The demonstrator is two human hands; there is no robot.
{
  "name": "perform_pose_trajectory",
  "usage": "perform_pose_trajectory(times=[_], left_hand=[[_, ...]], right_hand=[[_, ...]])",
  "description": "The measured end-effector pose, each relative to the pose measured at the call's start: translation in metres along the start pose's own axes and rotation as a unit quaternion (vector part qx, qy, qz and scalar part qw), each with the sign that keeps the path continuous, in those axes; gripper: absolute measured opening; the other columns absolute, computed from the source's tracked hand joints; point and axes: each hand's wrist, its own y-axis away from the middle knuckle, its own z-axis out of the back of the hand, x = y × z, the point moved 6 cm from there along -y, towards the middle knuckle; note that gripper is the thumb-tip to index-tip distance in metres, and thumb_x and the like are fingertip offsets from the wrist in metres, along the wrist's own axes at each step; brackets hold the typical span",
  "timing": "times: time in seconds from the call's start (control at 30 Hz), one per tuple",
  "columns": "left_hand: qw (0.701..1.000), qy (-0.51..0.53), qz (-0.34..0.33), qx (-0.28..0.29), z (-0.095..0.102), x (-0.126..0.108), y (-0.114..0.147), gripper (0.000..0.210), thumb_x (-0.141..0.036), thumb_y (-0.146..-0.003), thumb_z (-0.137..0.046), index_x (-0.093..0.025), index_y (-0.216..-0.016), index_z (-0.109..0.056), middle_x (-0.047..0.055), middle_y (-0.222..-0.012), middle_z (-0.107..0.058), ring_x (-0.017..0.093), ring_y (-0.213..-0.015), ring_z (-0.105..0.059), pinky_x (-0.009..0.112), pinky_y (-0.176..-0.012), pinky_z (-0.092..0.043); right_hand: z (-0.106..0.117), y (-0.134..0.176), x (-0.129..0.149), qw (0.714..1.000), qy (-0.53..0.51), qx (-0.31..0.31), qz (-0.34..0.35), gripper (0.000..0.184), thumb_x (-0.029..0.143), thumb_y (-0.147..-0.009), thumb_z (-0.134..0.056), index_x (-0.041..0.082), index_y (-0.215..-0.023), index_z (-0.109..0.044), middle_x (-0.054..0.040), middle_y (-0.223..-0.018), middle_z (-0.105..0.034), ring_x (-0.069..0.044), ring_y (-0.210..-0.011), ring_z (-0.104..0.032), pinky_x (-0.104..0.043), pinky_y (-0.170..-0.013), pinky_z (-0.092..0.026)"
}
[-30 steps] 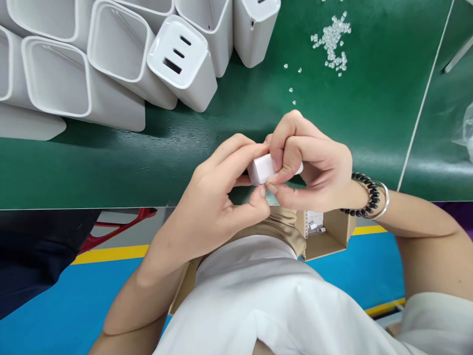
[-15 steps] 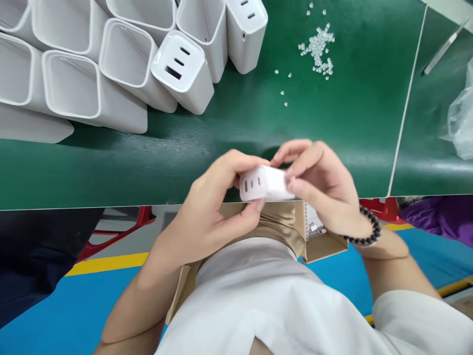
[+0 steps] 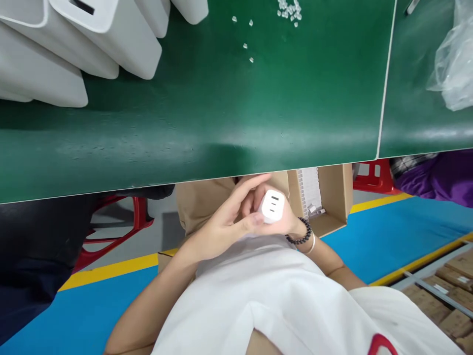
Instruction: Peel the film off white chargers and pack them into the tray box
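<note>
A small white charger (image 3: 272, 205) with one wide slot and two narrow slots tilts its slotted end face up toward me, in front of my lap. My right hand (image 3: 284, 223) is wrapped around its body, which hides most of the charger. On the other side, my left hand (image 3: 233, 213) has its thumb tip at the charger's edge. Its index finger stretches out toward the table edge, well apart from the thumb. Where the two hands meet, some fingers overlap and are hard to tell apart.
White charger housings (image 3: 125, 39) lie at the upper left of the green table (image 3: 229, 123). Small clear pieces (image 3: 290, 9) are scattered farther back. A clear plastic bag (image 3: 458, 69) lies on the right. Below the table edge is a cardboard box (image 3: 334, 197) with small parts.
Both hands have moved down from the table edge to my lap with the charger. The charger has turned its slotted end toward me, and my right hand now wraps it. My view has shifted downward.
</note>
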Motion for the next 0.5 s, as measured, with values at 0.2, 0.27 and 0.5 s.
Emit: perform_pose_trajectory(times=[0.2, 0.27, 0.5], left_hand=[[0.981, -0.085, -0.012, -0.172, 0.002, 0.019, -0.021, 0.058, -0.034, -0.066, -0.087, -0.021, -0.117, -0.062, 0.007, -0.110, -0.068, 0.023, -0.102, -0.065, 0.037, -0.092, -0.056], [0.978, -0.092, -0.007, -0.186, 0.004, 0.018, -0.033, 0.042, -0.033, -0.065, -0.087, -0.019, -0.097, -0.063, 0.003, -0.090, -0.067, 0.019, -0.084, -0.063, 0.034, -0.080, -0.056], [0.987, -0.064, 0.054, -0.141, 0.016, 0.025, -0.053, 0.042, -0.041, -0.059, -0.092, -0.018, -0.084, -0.067, 0.004, -0.084, -0.071, 0.023, -0.087, -0.067, 0.037, -0.085, -0.056]], right_hand=[[0.025, 0.003, 0.001, 0.950, 0.099, -0.292, 0.043, 0.056, 0.042, -0.046, -0.098, 0.025, -0.086, -0.062, 0.0024, -0.075, -0.067, -0.017, -0.068, -0.063, -0.033, -0.069, -0.058], [0.028, 0.001, 0.000, 0.940, 0.111, -0.320, 0.040, 0.053, 0.043, -0.050, -0.096, 0.025, -0.085, -0.061, 0.0011, -0.076, -0.068, -0.019, -0.071, -0.064, -0.035, -0.072, -0.058], [0.037, -0.001, -0.009, 0.894, 0.167, -0.409, 0.079, 0.043, 0.046, -0.060, -0.090, 0.025, -0.077, -0.057, 0.0000, -0.069, -0.067, -0.019, -0.064, -0.062, -0.037, -0.068, -0.057]])
